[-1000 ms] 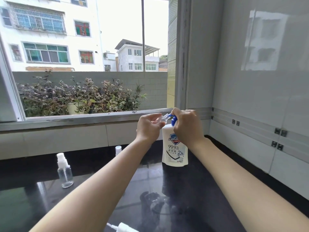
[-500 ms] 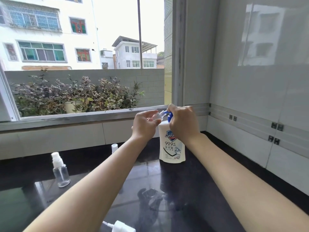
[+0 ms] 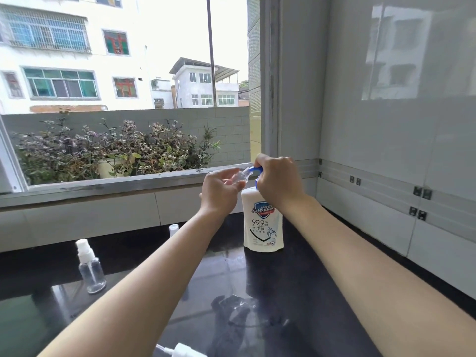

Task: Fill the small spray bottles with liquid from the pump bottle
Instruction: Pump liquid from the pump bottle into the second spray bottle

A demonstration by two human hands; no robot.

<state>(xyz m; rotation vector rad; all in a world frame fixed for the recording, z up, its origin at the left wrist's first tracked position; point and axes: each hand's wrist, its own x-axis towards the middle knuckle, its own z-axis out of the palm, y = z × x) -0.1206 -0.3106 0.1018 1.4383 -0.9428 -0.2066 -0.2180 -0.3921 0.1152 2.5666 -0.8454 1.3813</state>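
A white pump bottle (image 3: pixel 263 222) with a blue pump head stands on the black counter (image 3: pixel 283 305). My right hand (image 3: pixel 277 182) is curled over the blue pump head, covering most of it. My left hand (image 3: pixel 219 191) holds a small clear spray bottle (image 3: pixel 240 176) tilted, its open neck against the pump spout. A second small clear spray bottle (image 3: pixel 90 269) with a white sprayer top stands upright at the left. A loose white sprayer head (image 3: pixel 185 351) lies at the bottom edge of the view.
A small white cap (image 3: pixel 173 229) stands on the counter behind my left forearm. The window sill (image 3: pixel 103 186) runs along the back, and a white tiled wall (image 3: pixel 386 150) closes the right side. The counter surface is glossy and shows reflections.
Both hands stay at the pump head with the small bottle at the spout. The camera has shifted slightly; the objects on the counter have not moved.
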